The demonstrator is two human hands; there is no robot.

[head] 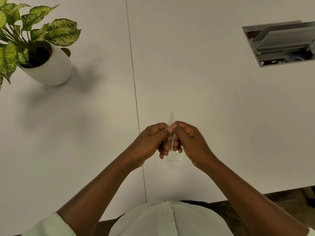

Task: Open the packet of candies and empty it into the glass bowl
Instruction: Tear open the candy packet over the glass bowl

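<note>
While 2 hands — left hand [150, 142], right hand [190, 142] — pinch 1 packet [171, 119], 1 glass bowl [175, 158] sits below

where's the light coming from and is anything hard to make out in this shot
Head view: the potted plant throws soft shadows right and toward the camera, so light comes from upper left; wide-angle lens bows the table seam; the clear packet and glass bowl nearly vanish against the white table, mostly hidden by both hands.

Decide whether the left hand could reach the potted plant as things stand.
Probably not at once: the left hand pinches the clear packet together with the right hand. Nothing lies on the table between it and the potted plant.
</note>
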